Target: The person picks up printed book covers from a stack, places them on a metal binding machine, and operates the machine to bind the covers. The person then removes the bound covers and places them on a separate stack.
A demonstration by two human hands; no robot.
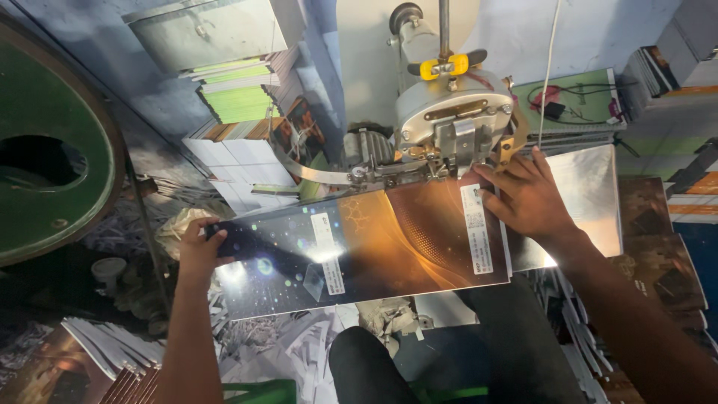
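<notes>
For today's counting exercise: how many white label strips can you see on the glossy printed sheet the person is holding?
2. One white label strip lies near the sheet's middle; another is beside the right hand. The left hand may hide more.

Two hands are in view, the left hand (199,247) and the right hand (526,197), both on one glossy printed sheet (359,247). One stitching machine (447,112) stands above it. One green wheel (45,150) sits at the left.
</notes>
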